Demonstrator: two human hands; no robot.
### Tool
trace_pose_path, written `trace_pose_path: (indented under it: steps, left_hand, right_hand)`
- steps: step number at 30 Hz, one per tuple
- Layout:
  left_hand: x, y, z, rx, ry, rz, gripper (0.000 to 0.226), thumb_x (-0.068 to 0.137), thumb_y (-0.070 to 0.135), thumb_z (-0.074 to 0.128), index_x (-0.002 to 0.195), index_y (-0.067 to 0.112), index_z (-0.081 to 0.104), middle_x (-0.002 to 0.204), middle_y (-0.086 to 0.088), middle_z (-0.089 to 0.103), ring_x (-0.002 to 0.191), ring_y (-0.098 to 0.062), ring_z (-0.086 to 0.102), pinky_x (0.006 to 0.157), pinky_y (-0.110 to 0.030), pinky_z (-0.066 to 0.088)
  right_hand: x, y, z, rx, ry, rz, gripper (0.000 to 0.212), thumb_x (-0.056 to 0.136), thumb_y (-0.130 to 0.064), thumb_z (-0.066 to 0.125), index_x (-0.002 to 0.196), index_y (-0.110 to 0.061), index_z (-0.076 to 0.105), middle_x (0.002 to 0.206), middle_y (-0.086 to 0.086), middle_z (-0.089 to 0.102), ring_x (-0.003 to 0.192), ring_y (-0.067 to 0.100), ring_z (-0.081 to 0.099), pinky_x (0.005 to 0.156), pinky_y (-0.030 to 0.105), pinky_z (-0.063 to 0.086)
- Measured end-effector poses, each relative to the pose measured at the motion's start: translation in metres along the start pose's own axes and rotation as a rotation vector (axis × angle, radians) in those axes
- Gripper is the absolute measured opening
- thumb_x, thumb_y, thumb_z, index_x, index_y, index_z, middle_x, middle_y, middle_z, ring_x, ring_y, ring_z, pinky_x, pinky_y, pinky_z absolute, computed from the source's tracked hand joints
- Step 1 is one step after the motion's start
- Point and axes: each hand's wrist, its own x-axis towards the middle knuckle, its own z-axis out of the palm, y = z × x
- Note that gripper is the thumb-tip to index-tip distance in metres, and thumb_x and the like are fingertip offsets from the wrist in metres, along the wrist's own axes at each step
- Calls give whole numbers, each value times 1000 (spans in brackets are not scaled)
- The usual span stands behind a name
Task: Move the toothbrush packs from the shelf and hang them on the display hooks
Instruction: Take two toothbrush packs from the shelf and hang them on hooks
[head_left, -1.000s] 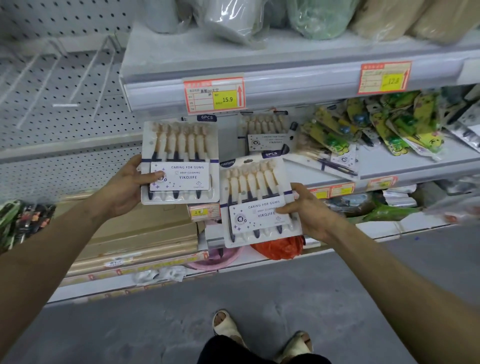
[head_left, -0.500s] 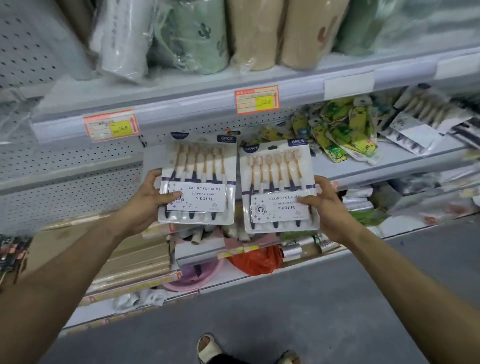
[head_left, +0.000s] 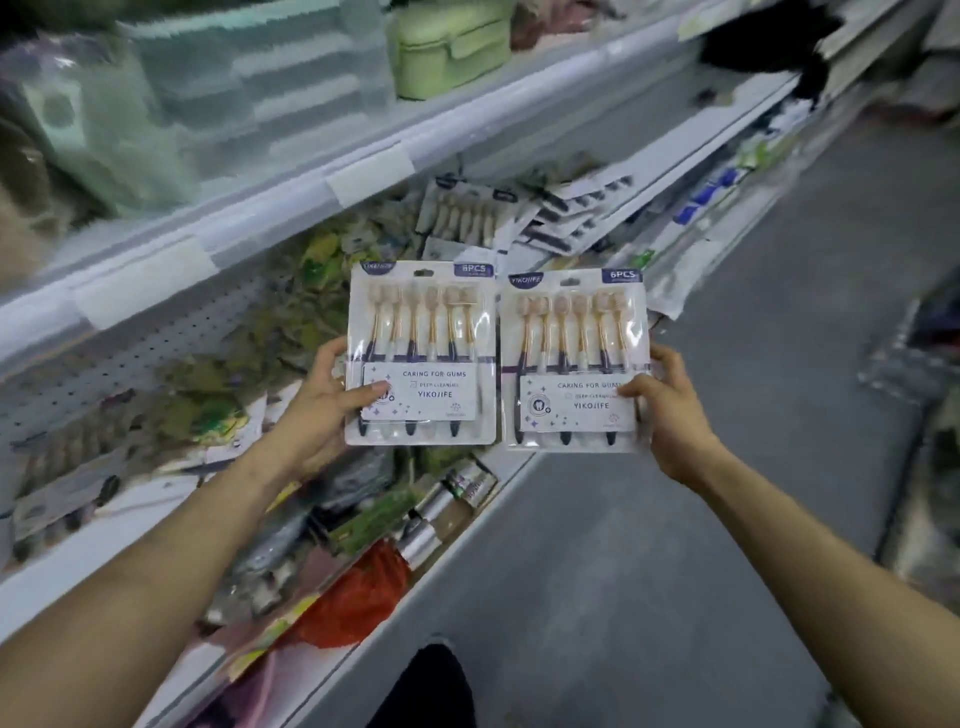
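Both packs swung right, off shelf; left hand (head_left: 317, 410) grips left pack (head_left: 421, 358), right hand (head_left: 670, 410) right pack (head_left: 576, 364)

Head camera looks forward and down, close above store shelves (head_left: 363, 171).

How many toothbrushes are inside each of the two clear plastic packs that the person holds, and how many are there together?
Clear plastic toothbrush pack gripped by the left hand: 6 gold-and-navy toothbrushes
Second clear plastic toothbrush pack gripped by the right hand: 6
Total: 12
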Motion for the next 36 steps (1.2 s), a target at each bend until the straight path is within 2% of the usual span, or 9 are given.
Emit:
trace_pose_path:
  steps: [6,9,13,19,22,26,29,32,36]
  left_hand:
    - [130,3,149,79,-291,-7,68,94,-9,66,151,20,42,140,-13,67,121,-28,69,104,-39,56]
    - [195,4,224,104,-411,3,69,95,-9,66,153,20,42,141,-9,67,125,-25,68,101,-34,58]
    - [272,8,317,135,-553,-10,73,94,-8,67,156,23,40,141,0,68,130,-23,64,111,-45,51]
    - [370,24,459,124,-727,-74,71,96,-6,64,151,32,44,132,6,73,126,-20,67,107,-40,54]
    - [418,32,535,129,-820,-101,77,92,3,76,153,36,43,142,-3,67,132,-25,63,118,-54,43]
    - [478,40,635,123,-919,-119,109,62,37,102,152,47,42,156,-4,55,143,-30,53,122,-63,31]
    - [503,51,711,115,-877,-101,102,74,22,93,156,46,40,163,5,45,148,-23,46,127,-60,21]
    - [526,68,779,90,-812,-101,81,89,4,76,155,37,42,138,10,69,127,-13,66,123,-48,36]
    - [578,102,860,95,-785,-29,90,82,8,81,157,38,42,154,-2,57,136,-20,59,118,-41,42]
  right_hand:
    - [50,-22,-117,2,275,2,47,92,-7,52,124,-41,54,120,-3,69,105,22,71,68,35,56]
    - [83,-35,-166,20,397,-41,47,94,-2,51,132,-29,53,124,-1,69,110,19,68,80,34,56]
    - [120,-60,-226,36,584,-52,44,96,-1,50,132,-26,54,113,-5,72,92,7,73,71,27,59]
    - [175,-106,-313,49,802,-99,47,90,0,53,132,-21,55,121,-4,70,114,16,69,101,46,58]
    - [211,-130,-358,47,858,-138,48,92,3,52,136,-17,53,130,3,67,116,16,67,87,29,57]
    - [272,-161,-427,89,891,-171,47,94,10,47,136,-10,50,118,0,67,87,-5,71,70,16,58]
    - [319,-184,-482,108,874,-202,44,93,6,49,132,-15,53,119,1,68,95,1,71,83,27,62]
    - [364,-216,-536,117,843,-172,44,94,-1,53,131,-24,55,117,-1,71,104,13,71,81,33,61]
    - [441,-257,-611,143,795,-183,50,81,-15,61,124,-41,59,117,1,77,112,28,74,103,60,55]
